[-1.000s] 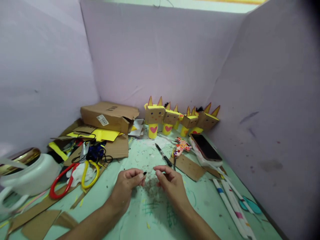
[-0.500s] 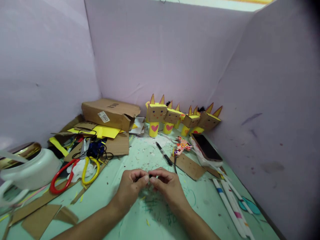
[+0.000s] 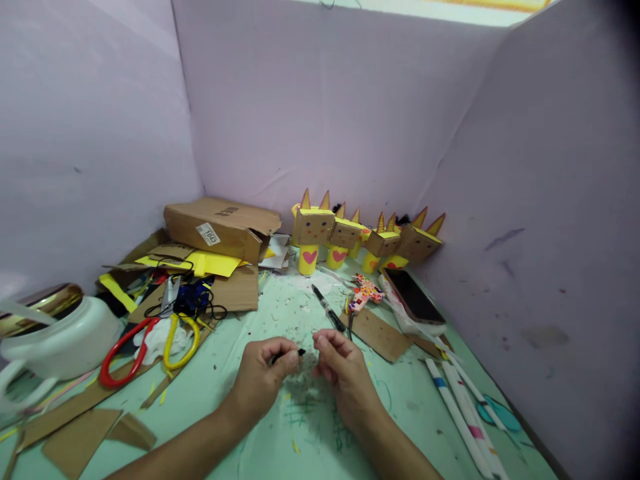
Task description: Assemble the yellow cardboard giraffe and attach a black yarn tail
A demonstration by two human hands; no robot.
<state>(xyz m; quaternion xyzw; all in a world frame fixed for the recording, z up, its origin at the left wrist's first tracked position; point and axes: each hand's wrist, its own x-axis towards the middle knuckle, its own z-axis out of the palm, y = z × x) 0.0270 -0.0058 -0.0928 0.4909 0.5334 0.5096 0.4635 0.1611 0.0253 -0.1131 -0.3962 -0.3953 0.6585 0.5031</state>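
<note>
My left hand pinches a tiny black bit at its fingertips, held up just over the green table so I can see it. My right hand is curled beside it, close but not touching; I cannot tell if it holds anything. A black pen lies just behind. Red and yellow scissors rest farther left. Little yellow box animals stand along the back wall.
</note>
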